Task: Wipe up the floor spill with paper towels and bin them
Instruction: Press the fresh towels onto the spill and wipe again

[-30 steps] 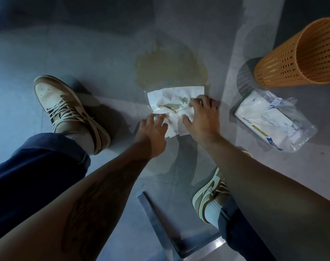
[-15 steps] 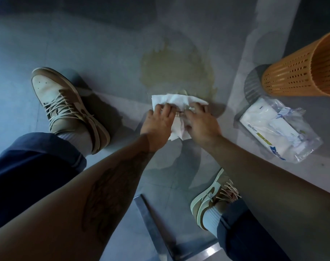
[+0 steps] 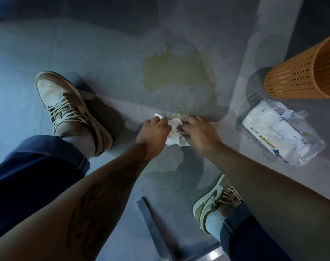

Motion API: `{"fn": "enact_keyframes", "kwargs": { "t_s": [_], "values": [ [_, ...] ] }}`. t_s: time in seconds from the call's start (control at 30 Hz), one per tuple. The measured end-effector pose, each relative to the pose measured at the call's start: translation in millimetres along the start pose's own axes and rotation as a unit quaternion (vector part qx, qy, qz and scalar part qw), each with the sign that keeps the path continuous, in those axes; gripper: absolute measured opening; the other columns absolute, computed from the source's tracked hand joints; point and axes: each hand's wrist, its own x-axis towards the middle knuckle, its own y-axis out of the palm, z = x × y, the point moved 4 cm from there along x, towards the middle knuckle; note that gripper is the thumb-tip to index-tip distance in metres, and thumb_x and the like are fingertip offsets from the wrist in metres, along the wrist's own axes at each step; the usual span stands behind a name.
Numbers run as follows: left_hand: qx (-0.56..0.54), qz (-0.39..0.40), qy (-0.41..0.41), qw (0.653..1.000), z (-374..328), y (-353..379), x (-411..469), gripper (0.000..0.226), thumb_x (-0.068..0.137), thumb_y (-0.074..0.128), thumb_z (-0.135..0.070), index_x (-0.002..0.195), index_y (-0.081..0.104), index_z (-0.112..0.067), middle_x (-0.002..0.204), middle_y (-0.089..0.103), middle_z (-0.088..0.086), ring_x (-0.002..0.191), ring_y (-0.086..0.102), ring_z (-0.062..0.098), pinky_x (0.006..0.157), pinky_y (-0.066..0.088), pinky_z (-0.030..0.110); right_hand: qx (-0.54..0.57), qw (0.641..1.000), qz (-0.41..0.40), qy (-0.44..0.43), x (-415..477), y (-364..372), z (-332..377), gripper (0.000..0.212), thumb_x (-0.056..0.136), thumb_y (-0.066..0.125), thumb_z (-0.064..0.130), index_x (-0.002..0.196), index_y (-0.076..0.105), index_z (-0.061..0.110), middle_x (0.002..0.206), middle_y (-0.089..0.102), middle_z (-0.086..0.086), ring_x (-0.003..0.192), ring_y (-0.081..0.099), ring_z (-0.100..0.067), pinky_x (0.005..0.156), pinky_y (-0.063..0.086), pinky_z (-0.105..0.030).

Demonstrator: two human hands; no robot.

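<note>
A yellowish spill (image 3: pixel 177 76) spreads over the grey tiled floor. At its near edge lies a white paper towel (image 3: pixel 174 127), crumpled and partly stained. My left hand (image 3: pixel 152 131) grips the towel's left side with curled fingers. My right hand (image 3: pixel 200 131) grips its right side. Most of the towel is hidden under both hands. An orange perforated bin (image 3: pixel 303 72) stands at the right.
An open plastic pack of paper towels (image 3: pixel 279 132) lies on the floor below the bin. My left shoe (image 3: pixel 70 110) and right shoe (image 3: pixel 215 202) flank my arms. A metal bar (image 3: pixel 152 228) runs along the floor near the bottom.
The towel was spread flat at the spill's edge; both hands have gathered it into a bunch between them. The view has shifted slightly.
</note>
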Motion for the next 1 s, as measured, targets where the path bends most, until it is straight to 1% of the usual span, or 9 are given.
{"fn": "enact_keyframes", "kwargs": {
  "t_s": [0.13, 0.23, 0.3, 0.43, 0.53, 0.67, 0.77, 0.87, 1.0],
  "values": [
    [-0.074, -0.021, -0.051, 0.996, 13.8, -17.3, 3.1, 0.017, 0.087, 0.056, -0.014, 0.102, 0.061, -0.018, 0.1, 0.069, 0.007, 0.089, 0.064, 0.031, 0.075, 0.043, 0.036, 0.099, 0.991, 0.018, 0.083, 11.3, -14.6, 0.9, 0.025, 0.084, 0.069, 0.016, 0.109, 0.071, 0.018, 0.109, 0.069, -0.006, 0.1, 0.064, -0.031, 0.078, 0.049, -0.032],
    [-0.108, -0.05, -0.089, 0.989, 31.2, -42.8, 11.3, 0.013, 0.094, 0.05, -0.019, 0.104, 0.058, -0.018, 0.097, 0.071, 0.01, 0.082, 0.067, 0.035, 0.072, 0.045, 0.036, 0.146, 0.983, -0.007, 0.109, 29.8, -39.7, 0.1, 0.016, 0.084, 0.067, 0.018, 0.095, 0.057, 0.02, 0.088, 0.066, -0.001, 0.081, 0.063, -0.028, 0.065, 0.044, -0.031],
    [-0.113, -0.072, -0.103, 0.985, 42.5, -60.4, 19.0, 0.017, 0.094, 0.05, -0.018, 0.109, 0.056, -0.015, 0.098, 0.07, 0.012, 0.083, 0.067, 0.037, 0.072, 0.044, 0.036, 0.136, 0.985, -0.025, 0.101, 44.2, -57.3, 3.7, 0.016, 0.083, 0.065, 0.017, 0.089, 0.051, 0.02, 0.083, 0.061, 0.001, 0.077, 0.059, -0.027, 0.063, 0.043, -0.034],
    [-0.115, -0.099, -0.105, 0.983, 51.5, -79.2, 34.3, 0.022, 0.088, 0.053, -0.016, 0.11, 0.054, -0.014, 0.096, 0.069, 0.012, 0.079, 0.063, 0.038, 0.067, 0.037, 0.034, 0.083, 0.991, -0.067, 0.077, 68.4, -76.9, 6.2, 0.017, 0.073, 0.063, 0.008, 0.086, 0.058, 0.018, 0.099, 0.062, -0.004, 0.097, 0.055, -0.028, 0.075, 0.046, -0.037],
    [-0.056, -0.101, -0.062, 0.991, 44.8, -73.2, 39.4, 0.021, 0.087, 0.056, -0.013, 0.107, 0.06, -0.012, 0.099, 0.07, 0.013, 0.093, 0.061, 0.038, 0.073, 0.043, 0.039, 0.024, 0.994, -0.099, 0.035, 65.2, -76.1, 4.1, 0.018, 0.071, 0.058, 0.01, 0.087, 0.066, 0.013, 0.102, 0.062, -0.009, 0.1, 0.054, -0.035, 0.078, 0.047, -0.041],
    [0.036, -0.039, -0.031, 0.998, 42.3, -47.4, 39.1, 0.034, 0.084, 0.053, -0.007, 0.115, 0.066, -0.013, 0.117, 0.059, 0.012, 0.106, 0.051, 0.036, 0.079, 0.046, 0.044, -0.064, 0.993, 0.068, 0.076, 35.9, -33.8, -5.3, 0.042, 0.089, 0.058, 0.023, 0.131, 0.061, 0.025, 0.14, 0.046, -0.001, 0.132, 0.038, -0.029, 0.103, 0.038, -0.04],
    [0.043, -0.005, -0.041, 0.998, 36.8, -29.3, 28.6, 0.047, 0.087, 0.05, -0.012, 0.133, 0.058, -0.011, 0.141, 0.045, 0.012, 0.115, 0.047, 0.036, 0.087, 0.047, 0.045, -0.036, 0.994, 0.049, 0.092, 29.8, -19.1, -2.4, 0.044, 0.086, 0.06, 0.022, 0.13, 0.062, 0.026, 0.134, 0.052, 0.0, 0.126, 0.048, -0.029, 0.098, 0.048, -0.041],
    [0.02, 0.016, -0.069, 0.997, 34.3, -21.6, 16.2, 0.048, 0.086, 0.052, -0.018, 0.133, 0.057, -0.009, 0.146, 0.042, 0.01, 0.122, 0.045, 0.035, 0.092, 0.045, 0.046, 0.008, 0.99, 0.036, 0.135, 42.0, -21.0, 3.4, 0.045, 0.086, 0.059, 0.02, 0.131, 0.055, 0.024, 0.128, 0.058, -0.005, 0.115, 0.059, -0.036, 0.091, 0.053, -0.044],
    [-0.028, -0.024, -0.14, 0.989, 47.4, -13.6, -11.5, 0.045, 0.083, 0.057, -0.02, 0.126, 0.06, -0.008, 0.141, 0.049, 0.012, 0.123, 0.046, 0.035, 0.092, 0.047, 0.047, -0.022, 0.994, 0.091, 0.061, 64.4, -14.6, 31.6, 0.044, 0.092, 0.057, 0.028, 0.135, 0.054, 0.021, 0.14, 0.049, -0.004, 0.13, 0.044, -0.033, 0.101, 0.046, -0.047]
  ]
}}
